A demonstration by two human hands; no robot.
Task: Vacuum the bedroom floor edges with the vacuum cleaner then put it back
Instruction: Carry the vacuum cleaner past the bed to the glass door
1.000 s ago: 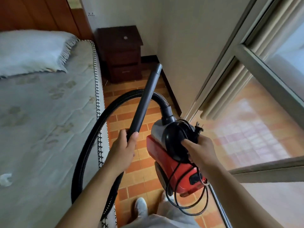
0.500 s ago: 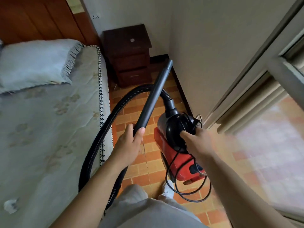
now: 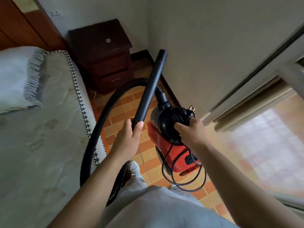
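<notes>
Tiled bedroom floor [image 3: 121, 112] by mattress [image 3: 49, 129]; left hand [image 3: 126, 142] fingers curled round wand [image 3: 151, 86], right hand [image 3: 191, 134] fingers gripping vacuum cleaner [image 3: 179, 160]

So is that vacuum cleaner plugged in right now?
Unplugged: its plug sticks up bare beside the right hand, which holds the looped cord against the red vacuum cleaner.

A home bedroom: mattress [image 3: 41, 129], pillow [image 3: 14, 76], wooden nightstand [image 3: 102, 51].
</notes>
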